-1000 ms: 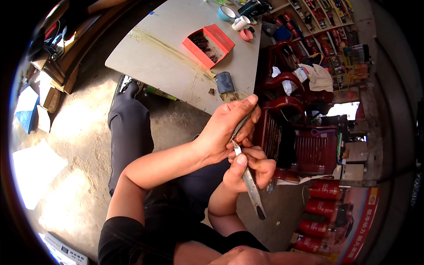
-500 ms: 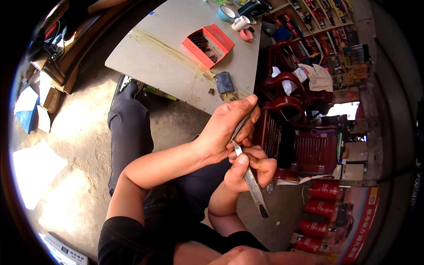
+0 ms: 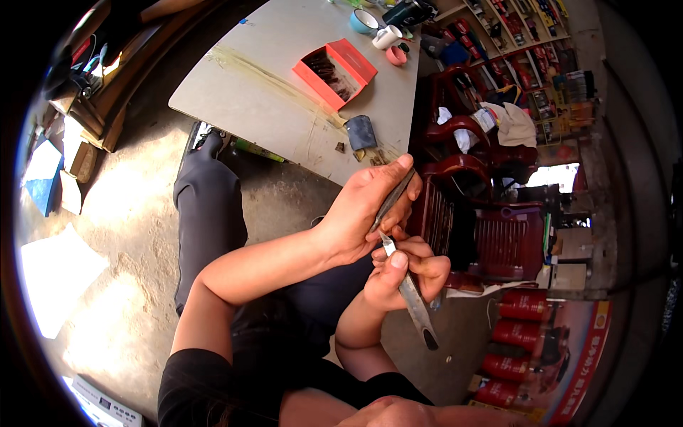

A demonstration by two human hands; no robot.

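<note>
Leg: dark grey trouser leg [image 3: 210, 206], foot at desk edge
Desk [image 3: 242, 92]: pale top, yellowish tape strip running across
Red box [image 3: 359, 64]: open, on desk, dark slim bits inside
Dark grey block [image 3: 361, 132]: on desk near front corner, small debris beside it
Left hand [image 3: 366, 206]: closed, pinching dark slim piece, in air off desk corner
Dark slim piece [image 3: 390, 203]: slanted, lower end toward right hand
White mug [image 3: 388, 37]: far side of desk, pink cup [image 3: 396, 55] next to it
Right hand [image 3: 402, 281]: gripping metal blade tool, thumb on top
Metal blade tool [image 3: 417, 308]: slanted, bright pointed tip at piece's lower end; contact too small to tell
Armchair [image 3: 509, 242]: dark red, slatted
Far right: red cylinders [image 3: 523, 304], stacked in column
</note>
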